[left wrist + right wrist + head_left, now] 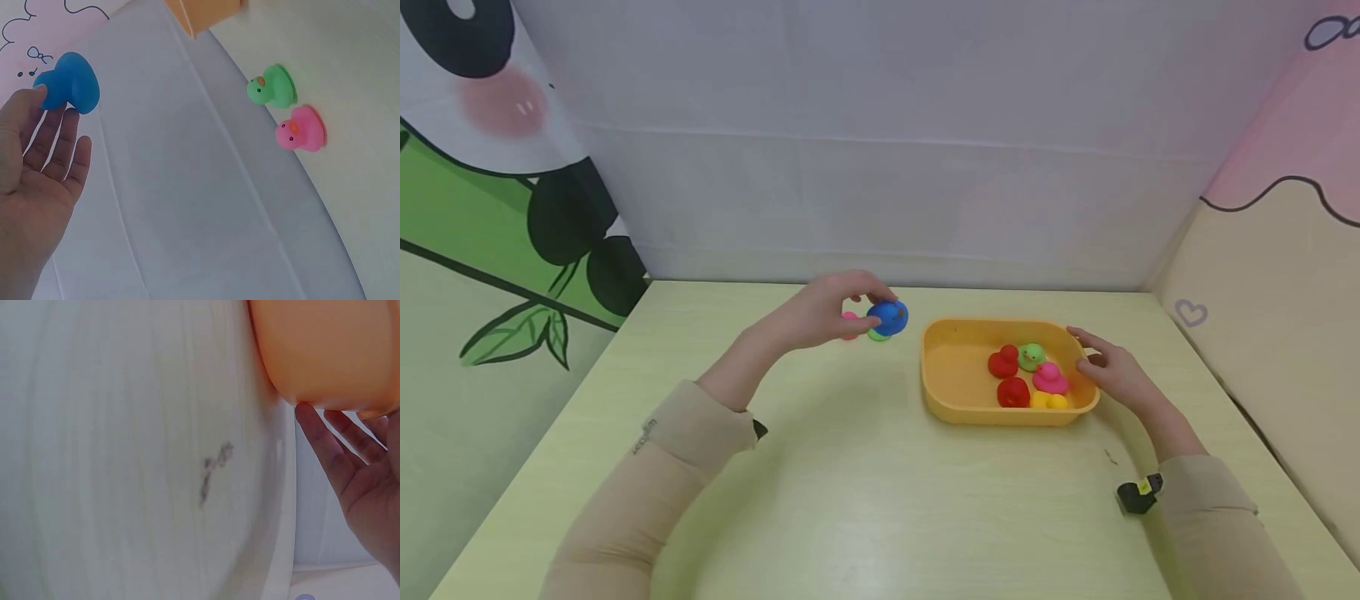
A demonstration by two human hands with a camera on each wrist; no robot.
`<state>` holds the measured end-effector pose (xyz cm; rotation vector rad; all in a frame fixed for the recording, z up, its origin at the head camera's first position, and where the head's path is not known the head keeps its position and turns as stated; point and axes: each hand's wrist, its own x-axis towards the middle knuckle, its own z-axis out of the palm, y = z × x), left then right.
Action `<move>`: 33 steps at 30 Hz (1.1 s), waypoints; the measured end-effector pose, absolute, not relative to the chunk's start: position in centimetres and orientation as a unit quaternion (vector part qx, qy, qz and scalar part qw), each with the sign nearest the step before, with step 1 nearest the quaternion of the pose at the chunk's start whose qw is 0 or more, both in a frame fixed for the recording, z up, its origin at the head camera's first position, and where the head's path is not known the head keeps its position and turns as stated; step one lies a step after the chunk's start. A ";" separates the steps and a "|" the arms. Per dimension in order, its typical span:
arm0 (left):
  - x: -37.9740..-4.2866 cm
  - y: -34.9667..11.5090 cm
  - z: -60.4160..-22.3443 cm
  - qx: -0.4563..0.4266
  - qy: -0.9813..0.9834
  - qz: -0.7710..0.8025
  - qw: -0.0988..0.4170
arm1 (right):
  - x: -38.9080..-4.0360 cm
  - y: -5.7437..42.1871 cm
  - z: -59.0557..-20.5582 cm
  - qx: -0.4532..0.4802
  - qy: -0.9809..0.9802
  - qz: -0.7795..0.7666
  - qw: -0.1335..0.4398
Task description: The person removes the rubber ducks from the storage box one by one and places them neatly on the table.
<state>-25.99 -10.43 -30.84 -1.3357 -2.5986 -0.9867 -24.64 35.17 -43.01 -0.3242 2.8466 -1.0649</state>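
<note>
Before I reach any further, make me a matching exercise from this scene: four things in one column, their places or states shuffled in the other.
Things:
1. blue toy
2. yellow toy
3. tray
4. right grip

Places and states:
A. resting directly on the table, toys inside it
B. touching the end of a container
C. pinched in the left grip
D. inside a container, below a pink duck in the head view

Right pairs: 1-C, 2-D, 3-A, 4-B
</note>
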 end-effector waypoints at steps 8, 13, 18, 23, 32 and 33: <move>-26.7 -12.3 -31.3 -0.411 -0.855 -0.313 0.039 | -24.7 35.4 -43.3 -0.095 0.931 -0.348 0.051; -27.0 -13.5 -31.6 -0.392 -0.870 -0.296 0.041 | -24.7 35.4 -43.3 -0.097 0.931 -0.348 0.051; -27.6 -14.7 -32.1 -0.386 -0.880 -0.275 0.043 | -24.7 35.5 -43.2 -0.098 0.931 -0.348 0.051; -28.2 -15.8 -32.6 -0.363 -0.893 -0.263 0.038 | -24.8 35.5 -43.2 -0.099 0.931 -0.348 0.049; -29.4 -17.6 -33.7 -0.327 -0.911 -0.252 0.007 | -24.9 35.5 -43.3 -0.098 0.931 -0.349 0.048; -29.6 -17.8 -33.9 -0.322 -0.913 -0.251 0.003 | -24.9 35.5 -43.3 -0.099 0.930 -0.350 0.048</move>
